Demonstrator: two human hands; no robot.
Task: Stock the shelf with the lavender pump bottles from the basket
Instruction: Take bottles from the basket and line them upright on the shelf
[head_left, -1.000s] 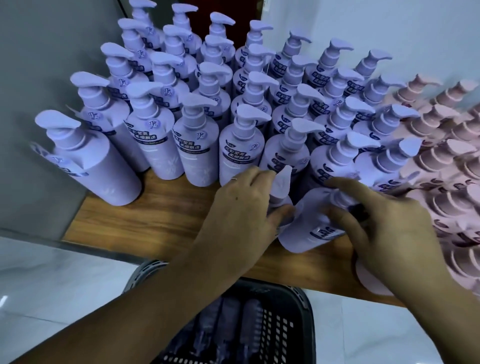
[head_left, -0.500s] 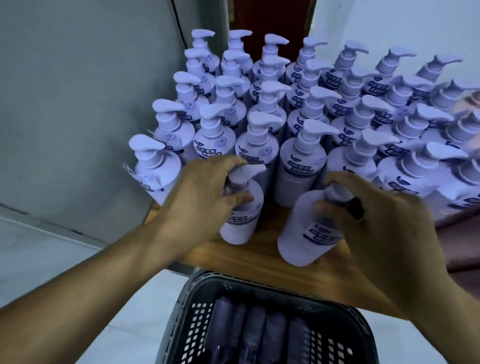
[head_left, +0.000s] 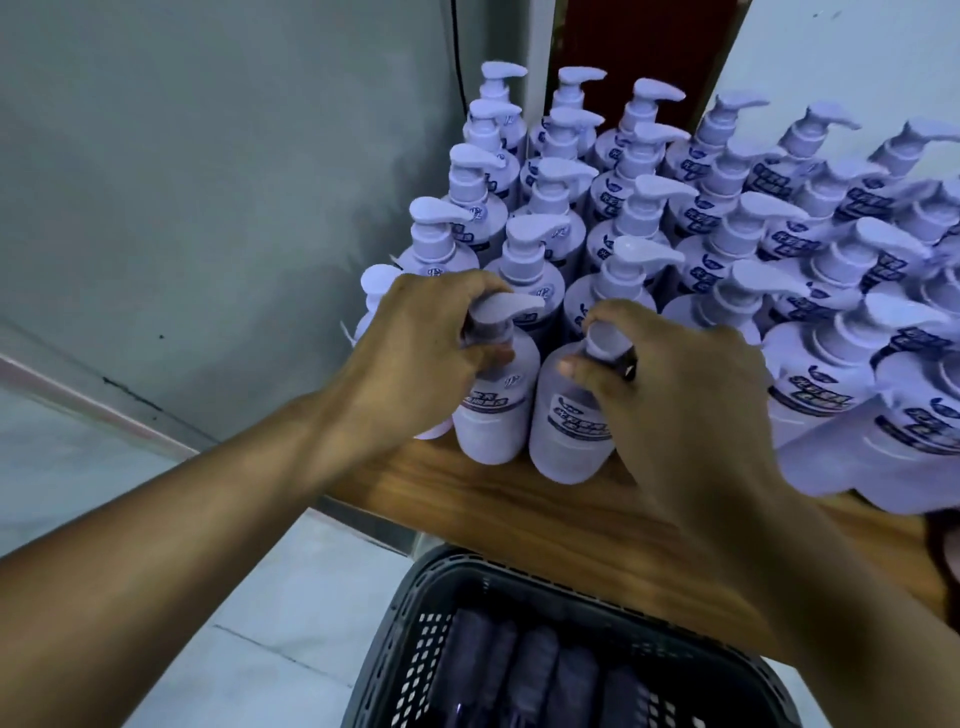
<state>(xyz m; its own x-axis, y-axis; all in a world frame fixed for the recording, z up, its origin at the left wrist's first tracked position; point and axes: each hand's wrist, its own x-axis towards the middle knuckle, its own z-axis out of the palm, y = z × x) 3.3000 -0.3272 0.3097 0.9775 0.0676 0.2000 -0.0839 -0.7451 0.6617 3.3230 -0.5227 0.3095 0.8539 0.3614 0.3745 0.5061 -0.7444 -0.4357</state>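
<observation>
Two lavender pump bottles stand side by side at the front of the wooden shelf (head_left: 545, 519). My left hand (head_left: 415, 353) grips the neck of the left bottle (head_left: 493, 405), its pump head showing above my fingers. My right hand (head_left: 675, 384) grips the pump of the right bottle (head_left: 571, 431). Behind them stand several rows of matching lavender bottles (head_left: 639, 218). Below the shelf edge sits a dark mesh basket (head_left: 410, 613) holding several more bottles (head_left: 530, 670) lying flat.
A grey wall (head_left: 208, 182) closes the shelf's left side. A white wall (head_left: 841, 47) and a dark red strip (head_left: 639, 41) lie behind. Pale floor tiles (head_left: 260, 623) show left of the basket. Bare wood remains along the shelf's front edge.
Both hands moved left with their bottles. The right bottle went from tilted to upright beside the left one. The view swung left, and the pink bottles left the frame.
</observation>
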